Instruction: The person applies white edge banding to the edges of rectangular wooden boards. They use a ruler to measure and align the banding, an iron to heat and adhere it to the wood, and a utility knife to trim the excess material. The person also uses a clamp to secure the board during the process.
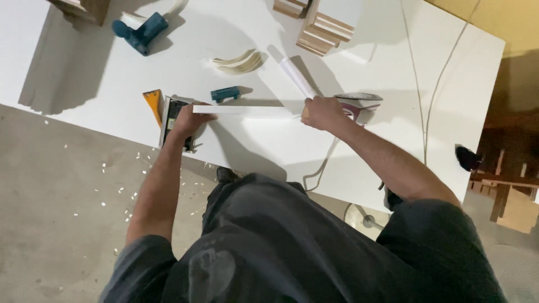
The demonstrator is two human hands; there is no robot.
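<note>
Between my hands a white strip lies level across the white table, standing on its long edge as far as I can tell. My left hand is closed over its left end, fingers curled around the strip, and rests on a grey tool with an orange triangular part just to its left. My right hand is clenched at the strip's right end, gripping it; a thin blade or scraper may be under the fingers, but I cannot tell.

Just past my right hand sits a clothes iron, pink and white, touching or nearly touching my knuckles. Its cord drops off the table edge near my right forearm. Beyond that hand a white roll lies slanted, one end close to my fingers.

Beyond the strip, nearer my left hand, is a small blue trimmer. Farther out lie curled offcuts of pale banding, and well apart, past my left hand, a blue power tool. Stacked wooden panels stand at the far side, beyond my right hand. Two thin cables run across the table to the right of my right arm. Small white chips are scattered on the floor left of my left arm.
</note>
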